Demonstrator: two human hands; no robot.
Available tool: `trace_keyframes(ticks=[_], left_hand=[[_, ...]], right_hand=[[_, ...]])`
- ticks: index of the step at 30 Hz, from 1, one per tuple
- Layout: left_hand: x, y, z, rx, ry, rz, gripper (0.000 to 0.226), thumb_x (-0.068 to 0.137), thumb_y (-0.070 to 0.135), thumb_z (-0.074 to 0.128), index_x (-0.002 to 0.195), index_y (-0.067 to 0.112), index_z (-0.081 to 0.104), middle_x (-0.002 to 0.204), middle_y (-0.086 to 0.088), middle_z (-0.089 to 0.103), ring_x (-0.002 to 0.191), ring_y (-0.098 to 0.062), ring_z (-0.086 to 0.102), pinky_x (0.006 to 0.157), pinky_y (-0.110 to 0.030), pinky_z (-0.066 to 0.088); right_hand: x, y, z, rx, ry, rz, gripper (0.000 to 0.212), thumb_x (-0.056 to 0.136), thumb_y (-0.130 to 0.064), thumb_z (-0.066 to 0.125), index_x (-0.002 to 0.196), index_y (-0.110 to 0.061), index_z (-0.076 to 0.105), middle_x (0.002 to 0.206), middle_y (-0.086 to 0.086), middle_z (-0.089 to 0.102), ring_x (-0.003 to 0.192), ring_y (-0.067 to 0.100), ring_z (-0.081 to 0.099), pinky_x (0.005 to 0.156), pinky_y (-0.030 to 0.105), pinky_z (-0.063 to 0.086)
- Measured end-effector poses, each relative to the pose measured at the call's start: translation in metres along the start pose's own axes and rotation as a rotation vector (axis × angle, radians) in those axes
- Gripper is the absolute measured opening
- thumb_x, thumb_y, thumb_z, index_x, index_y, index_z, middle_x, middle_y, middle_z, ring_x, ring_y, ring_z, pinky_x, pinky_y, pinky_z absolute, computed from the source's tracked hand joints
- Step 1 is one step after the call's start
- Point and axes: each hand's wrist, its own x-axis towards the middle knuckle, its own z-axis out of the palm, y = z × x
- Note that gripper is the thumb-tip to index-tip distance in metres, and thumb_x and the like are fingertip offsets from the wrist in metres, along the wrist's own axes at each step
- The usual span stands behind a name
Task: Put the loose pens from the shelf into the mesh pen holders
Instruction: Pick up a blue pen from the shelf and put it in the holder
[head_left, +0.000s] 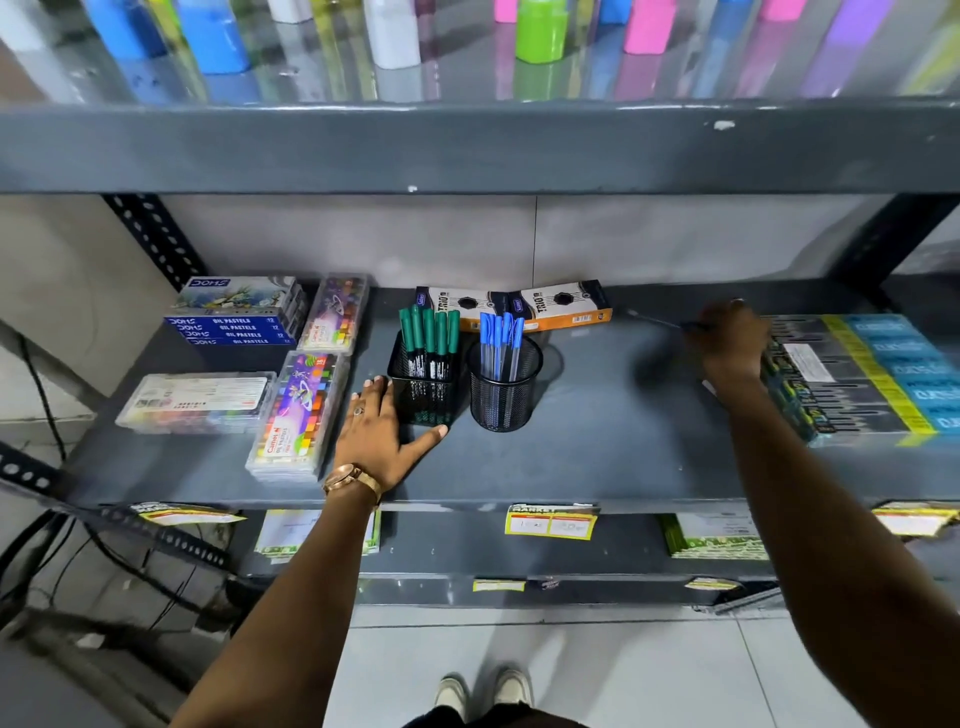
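Two black mesh pen holders stand mid-shelf. The square holder contains several green-capped pens. The round holder holds several blue-capped pens. My left hand lies flat on the shelf, fingers spread, its thumb and fingers against the square holder's left and front sides. My right hand is at the right rear of the shelf, blurred, fingers closed on a thin dark pen that points left.
Oil pastel boxes and crayon cases fill the shelf's left side. Pencil boxes lie behind the holders. A stack of dark packets sits at right, beside my right hand. The grey shelf has an upper shelf close overhead.
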Motion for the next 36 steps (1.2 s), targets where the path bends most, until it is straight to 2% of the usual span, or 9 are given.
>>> trace_keyframes(ticks=[5, 7, 10, 15, 20, 24, 27, 31, 36], left_hand=[[0.002, -0.001, 0.001, -0.015, -0.013, 0.002, 0.110, 0.067, 0.087, 0.032, 0.148, 0.014, 0.022, 0.158, -0.011, 0.019, 0.143, -0.033, 0.021, 0.115, -0.049, 0.026], [0.001, -0.001, 0.001, -0.023, -0.015, 0.003, 0.109, 0.067, 0.086, 0.033, 0.149, 0.015, 0.020, 0.158, -0.010, 0.017, 0.143, -0.033, 0.020, 0.115, -0.049, 0.025], [0.000, -0.001, 0.000, -0.026, -0.007, 0.007, 0.108, 0.068, 0.085, 0.034, 0.149, 0.016, 0.020, 0.159, -0.010, 0.016, 0.144, -0.031, 0.017, 0.116, -0.048, 0.023], [0.001, -0.002, 0.001, -0.029, -0.008, 0.006, 0.111, 0.066, 0.088, 0.030, 0.149, 0.016, 0.020, 0.159, -0.009, 0.016, 0.145, -0.031, 0.016, 0.116, -0.048, 0.023], [-0.001, 0.000, -0.001, -0.047, -0.004, 0.013, 0.112, 0.064, 0.087, 0.029, 0.150, 0.016, 0.019, 0.159, -0.009, 0.014, 0.146, -0.030, 0.012, 0.117, -0.046, 0.020], [-0.001, -0.001, -0.001, -0.047, -0.002, 0.011, 0.112, 0.064, 0.088, 0.028, 0.149, 0.016, 0.020, 0.159, -0.009, 0.014, 0.145, -0.030, 0.014, 0.117, -0.046, 0.022], [-0.001, -0.001, -0.001, -0.043, -0.006, 0.014, 0.112, 0.064, 0.088, 0.028, 0.149, 0.016, 0.020, 0.159, -0.009, 0.015, 0.145, -0.030, 0.014, 0.117, -0.046, 0.022], [-0.001, -0.001, -0.001, -0.042, 0.004, 0.019, 0.110, 0.065, 0.087, 0.028, 0.149, 0.017, 0.020, 0.159, -0.009, 0.016, 0.145, -0.030, 0.014, 0.117, -0.046, 0.022], [0.000, -0.002, 0.001, -0.034, -0.008, 0.015, 0.108, 0.067, 0.086, 0.031, 0.149, 0.016, 0.019, 0.159, -0.010, 0.014, 0.146, -0.031, 0.012, 0.117, -0.047, 0.021]], right_hand=[[-0.020, -0.059, -0.027, 0.910, 0.062, 0.047, 0.026, 0.068, 0.003, 0.079, 0.088, -0.010, 0.067, 0.082, 0.006, 0.077, 0.065, -0.010, 0.067, 0.069, 0.012, 0.055], [-0.029, -0.084, -0.036, 1.131, 0.005, 0.027, 0.028, 0.066, 0.009, 0.079, 0.079, -0.014, 0.067, 0.064, -0.010, 0.076, 0.063, -0.001, 0.070, 0.069, 0.018, 0.058], [-0.042, -0.120, -0.048, 1.229, -0.044, -0.066, 0.023, 0.065, 0.006, 0.078, 0.074, -0.013, 0.070, 0.061, -0.010, 0.076, 0.065, 0.008, 0.073, 0.066, 0.021, 0.057], [-0.046, -0.141, -0.035, 1.145, -0.135, -0.158, 0.020, 0.070, 0.012, 0.072, 0.083, -0.004, 0.070, 0.055, -0.018, 0.072, 0.058, -0.001, 0.071, 0.064, 0.017, 0.059], [-0.051, -0.137, 0.005, 0.772, -0.189, -0.151, 0.015, 0.075, 0.004, 0.074, 0.090, 0.001, 0.073, 0.078, 0.005, 0.072, 0.060, -0.009, 0.067, 0.071, 0.008, 0.055], [-0.061, -0.141, 0.027, 0.532, -0.256, -0.179, 0.018, 0.079, 0.002, 0.072, 0.096, 0.006, 0.072, 0.096, 0.023, 0.075, 0.086, 0.026, 0.073, 0.083, 0.033, 0.057], [-0.072, -0.144, 0.033, 0.457, -0.252, -0.171, 0.022, 0.080, -0.011, 0.074, 0.101, -0.003, 0.073, 0.094, 0.017, 0.077, 0.081, 0.017, 0.069, 0.080, 0.023, 0.050], [-0.083, -0.145, 0.039, 0.371, -0.236, -0.126, 0.018, 0.084, -0.027, 0.070, 0.100, -0.019, 0.072, 0.096, 0.001, 0.078, 0.092, 0.021, 0.072, 0.085, 0.036, 0.057], [-0.092, -0.148, 0.038, 0.338, -0.236, -0.125, 0.024, 0.086, -0.032, 0.066, 0.107, -0.022, 0.068, 0.104, 0.001, 0.076, 0.102, 0.024, 0.069, 0.086, 0.037, 0.055]])
